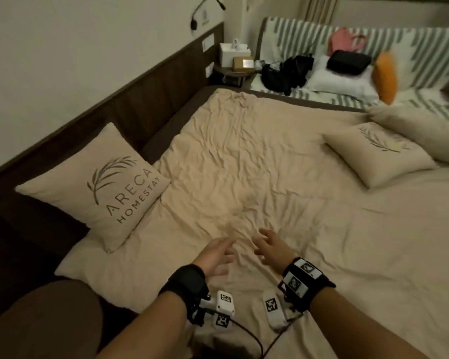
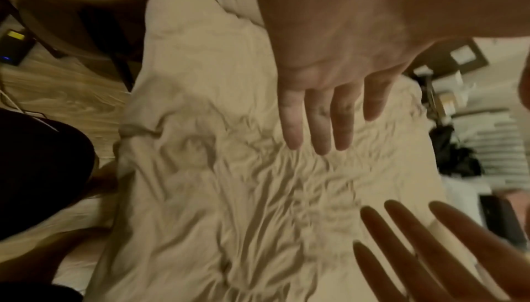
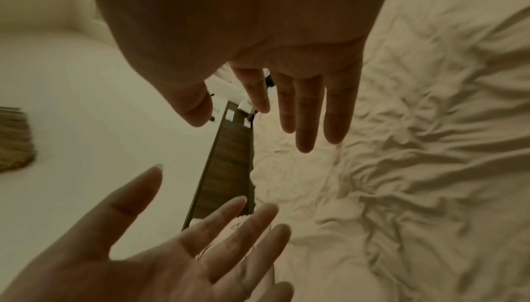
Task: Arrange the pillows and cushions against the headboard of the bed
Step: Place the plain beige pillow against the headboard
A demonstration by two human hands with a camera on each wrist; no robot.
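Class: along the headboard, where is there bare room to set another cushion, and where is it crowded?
Free: the stretch of headboard between the printed cushion and the nightstand. Crowded: the bed's far right, where two cushions lie.

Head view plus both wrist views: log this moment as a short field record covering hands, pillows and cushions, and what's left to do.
left hand: open, fingers straight, holds nothing, above the wrinkled sheet
right hand: open, empty, beside the left
printed cushion: leans on the headboard, logo side up
second cushion: lies flat at the far side of the bed
plain pillow: behind the second cushion, away from the headboard
remaining: second cushion and plain pillow not yet at the headboard
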